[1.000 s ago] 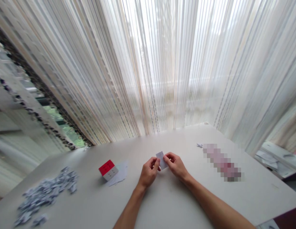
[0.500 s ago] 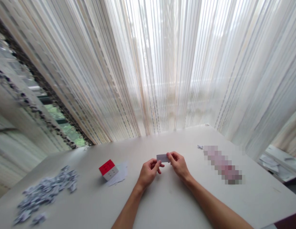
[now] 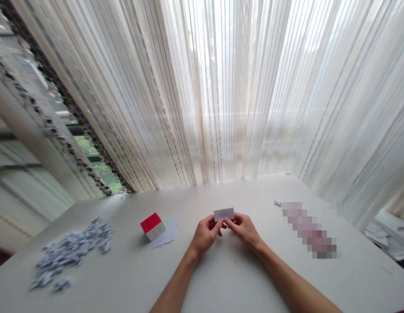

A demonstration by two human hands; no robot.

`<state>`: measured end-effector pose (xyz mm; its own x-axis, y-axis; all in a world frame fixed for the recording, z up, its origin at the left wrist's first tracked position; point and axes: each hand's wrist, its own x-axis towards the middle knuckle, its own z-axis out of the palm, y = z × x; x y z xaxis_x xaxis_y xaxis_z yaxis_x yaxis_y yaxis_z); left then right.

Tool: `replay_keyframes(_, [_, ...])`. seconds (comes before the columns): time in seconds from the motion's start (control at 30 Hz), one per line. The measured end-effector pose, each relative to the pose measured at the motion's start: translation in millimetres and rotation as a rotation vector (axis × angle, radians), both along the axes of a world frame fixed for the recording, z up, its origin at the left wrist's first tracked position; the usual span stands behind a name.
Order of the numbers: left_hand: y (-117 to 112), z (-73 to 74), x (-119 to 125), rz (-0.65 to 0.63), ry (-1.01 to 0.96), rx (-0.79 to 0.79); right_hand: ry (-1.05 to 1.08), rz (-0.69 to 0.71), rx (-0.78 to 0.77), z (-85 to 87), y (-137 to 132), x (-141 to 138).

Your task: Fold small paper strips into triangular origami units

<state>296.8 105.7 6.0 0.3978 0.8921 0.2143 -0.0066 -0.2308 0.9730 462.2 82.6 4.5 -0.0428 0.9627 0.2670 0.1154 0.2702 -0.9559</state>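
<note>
A small rectangular slip of paper, greyish white, is held up between my two hands above the white table. My left hand pinches its lower left part, thumb in front and fingers behind. At the lower right part, my right hand grips the slip the same way. Both thumbs nearly meet at the slip's lower edge. Faint marks show on the paper, too small to read.
A white table lies under my hands. To the left stand a red-topped white cube, flat paper sheets beside it and a pile of folded paper pieces. A small paper piece and a pixelated item lie right. Curtains hang behind.
My right hand has shifted from the slip's upper right corner to its lower edge, closer to my left thumb, so more of the slip shows. The camera view has turned slightly.
</note>
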Motion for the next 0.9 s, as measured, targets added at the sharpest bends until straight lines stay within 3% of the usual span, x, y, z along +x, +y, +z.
replay_keyframes(0.3, [-0.9, 2.5, -0.4, 0.020, 0.027, 0.003, -0.026, -0.006, 0.002, 1.7, -1.2, -0.8])
replay_keyframes(0.57, [0.7, -0.5, -1.0, 0.065, 0.023, 0.013, -0.070, -0.087, 0.011, -7.7, 4.9, 3.0])
replay_keyframes(0.9, [2.2, -2.3, -2.1, 0.067, 0.050, 0.018, -0.088, -0.057, 0.038, -5.4, 2.0, 1.3])
